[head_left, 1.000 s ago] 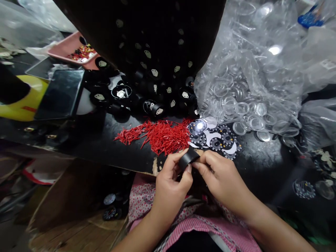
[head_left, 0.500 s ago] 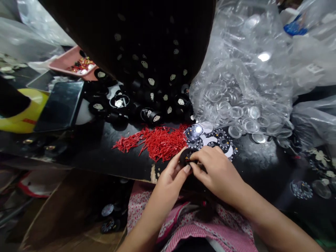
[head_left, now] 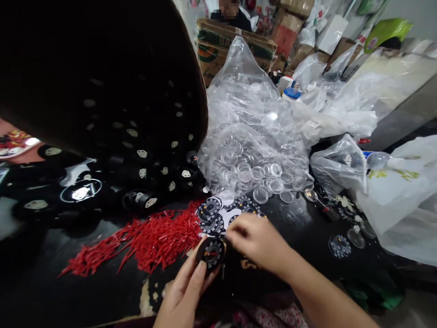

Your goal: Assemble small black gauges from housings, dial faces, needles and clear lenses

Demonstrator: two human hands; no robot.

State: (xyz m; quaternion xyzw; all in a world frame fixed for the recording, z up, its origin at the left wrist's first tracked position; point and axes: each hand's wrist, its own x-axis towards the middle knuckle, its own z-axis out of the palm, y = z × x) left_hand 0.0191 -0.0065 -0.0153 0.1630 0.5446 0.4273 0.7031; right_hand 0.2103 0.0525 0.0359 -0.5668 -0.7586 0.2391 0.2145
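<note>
My left hand (head_left: pixel 186 284) grips a round black dial gauge (head_left: pixel 212 253), thumb on its near edge. Pale marks ring its dark face, and a red pointer lies across the middle. Just right of the gauge is my right hand (head_left: pixel 257 239), its fingers bent downward and blurred; whether they hold anything is unclear. Beyond both hands lie printed dial discs (head_left: pixel 210 208), black with white marks, some overlapping. A heap of thin red pointers (head_left: pixel 160 239) spreads out to the left of the gauge.
A clear plastic bag (head_left: pixel 254 118) spills transparent round covers (head_left: pixel 262 175) behind the discs. Black round housings (head_left: pixel 143 200) crowd the left under a large dark container (head_left: pixel 112 68). At right are a loose disc (head_left: pixel 339 246) and plastic bags. A person (head_left: pixel 230 20) is behind a cardboard box (head_left: pixel 235 50).
The view has swung right and up. My right hand has come off the gauge to its right, leaving the face with the red pointer visible. My left hand still holds the gauge.
</note>
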